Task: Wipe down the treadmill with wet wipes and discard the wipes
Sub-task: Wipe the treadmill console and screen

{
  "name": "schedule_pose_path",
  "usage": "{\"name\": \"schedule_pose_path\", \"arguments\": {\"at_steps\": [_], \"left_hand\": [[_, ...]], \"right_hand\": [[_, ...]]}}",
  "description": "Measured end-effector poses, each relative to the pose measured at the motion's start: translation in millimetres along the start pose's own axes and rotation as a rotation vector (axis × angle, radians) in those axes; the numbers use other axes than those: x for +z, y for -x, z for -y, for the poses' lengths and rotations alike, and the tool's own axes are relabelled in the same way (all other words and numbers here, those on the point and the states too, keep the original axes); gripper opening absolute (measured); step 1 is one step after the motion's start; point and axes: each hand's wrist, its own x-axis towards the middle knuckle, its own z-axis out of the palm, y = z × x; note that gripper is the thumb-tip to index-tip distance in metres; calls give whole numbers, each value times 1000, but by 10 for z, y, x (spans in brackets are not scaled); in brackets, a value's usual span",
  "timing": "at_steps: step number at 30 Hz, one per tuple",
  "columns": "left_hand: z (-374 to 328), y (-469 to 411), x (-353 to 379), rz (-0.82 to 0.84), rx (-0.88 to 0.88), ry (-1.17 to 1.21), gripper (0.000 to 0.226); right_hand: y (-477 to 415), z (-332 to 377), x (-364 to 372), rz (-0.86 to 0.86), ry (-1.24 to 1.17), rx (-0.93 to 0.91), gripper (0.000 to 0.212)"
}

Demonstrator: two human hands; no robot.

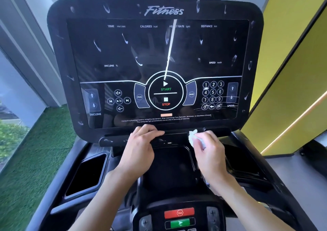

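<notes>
The treadmill's black console point(155, 57) fills the view, its dark screen streaked with wet marks and showing START and STOP labels. My right hand point(209, 151) grips a crumpled white wet wipe point(192, 136) against the ledge just below the screen's lower right edge. My left hand point(141, 146) rests on the same ledge at the middle, its fingers curled over the ledge's edge. A central tray point(169, 169) lies under both hands.
Cup holders sit at the left point(88, 174) and right point(247, 161) of the console. A red stop button point(179, 212) and a green button point(180, 223) are near the bottom. A window and green turf point(26, 151) lie left, a yellow wall panel point(292, 71) right.
</notes>
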Motion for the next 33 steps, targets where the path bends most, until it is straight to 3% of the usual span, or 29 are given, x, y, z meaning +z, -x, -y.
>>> {"name": "schedule_pose_path", "arguments": {"at_steps": [5, 9, 13, 17, 20, 22, 24, 26, 30, 33], "left_hand": [[-6, -3, 8, -24, -14, 7, 72], [11, -4, -6, -18, -7, 14, 74], [0, -13, -8, -42, -18, 33, 72], [14, 15, -19, -30, -23, 43, 70], [-33, 5, -7, -65, -38, 84, 59], [-102, 55, -24, -157, -66, 134, 51], [-166, 170, -34, -267, -101, 176, 44], [-216, 280, -19, -284, -276, 293, 40], [-400, 301, 82, -33, -705, 598, 18], [-536, 231, 76, -3, -1031, 1039, 22]], "right_hand": [[-56, 226, 159, 118, 44, -219, 7], [-151, 236, 171, 61, 87, -225, 18], [-156, 372, 276, 184, 193, -393, 22], [-123, 185, 170, 158, 180, -335, 22], [-88, 284, 239, 203, 199, -390, 23], [-79, 341, 268, 224, 219, -432, 20], [-86, 269, 216, 200, 209, -350, 20], [-77, 210, 183, 168, 203, -264, 20], [-123, 420, 329, 206, 235, -391, 16], [-150, 410, 265, 150, 226, -338, 21]]}}
